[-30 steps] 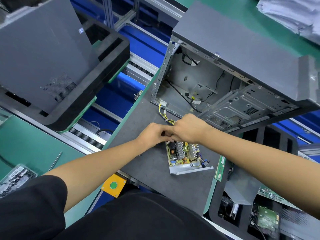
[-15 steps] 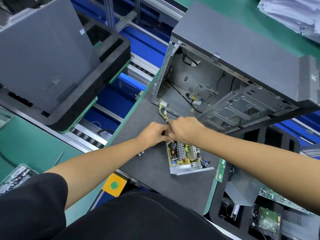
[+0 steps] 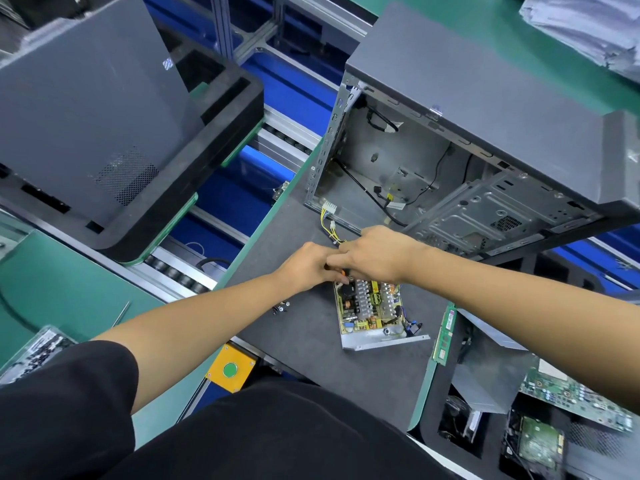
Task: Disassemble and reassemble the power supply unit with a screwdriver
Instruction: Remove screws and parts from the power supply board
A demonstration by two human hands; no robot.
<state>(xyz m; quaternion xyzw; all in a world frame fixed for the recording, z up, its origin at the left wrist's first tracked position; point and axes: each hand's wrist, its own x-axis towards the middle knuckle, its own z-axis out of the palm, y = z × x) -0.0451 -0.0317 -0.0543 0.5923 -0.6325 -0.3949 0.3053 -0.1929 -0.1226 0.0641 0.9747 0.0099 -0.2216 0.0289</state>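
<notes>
The power supply unit (image 3: 372, 311) lies flat, long axis running toward the hands (image 3: 346, 263).

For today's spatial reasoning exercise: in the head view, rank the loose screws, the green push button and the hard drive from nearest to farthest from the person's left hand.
From the left hand:
1. Loose screws, just below it on the grey mat.
2. Green push button, lower, at the bench's front edge.
3. Hard drive, far lower right, in the black tray.

We saw the left hand (image 3: 306, 268) and right hand (image 3: 375, 256) touching over the far end of the opened power supply unit (image 3: 372, 311) on the grey mat (image 3: 311, 337). Something orange-black showed between the fingers, too hidden to identify. Yellow wires (image 3: 325, 223) ran toward the open computer case (image 3: 450, 140).
</notes>
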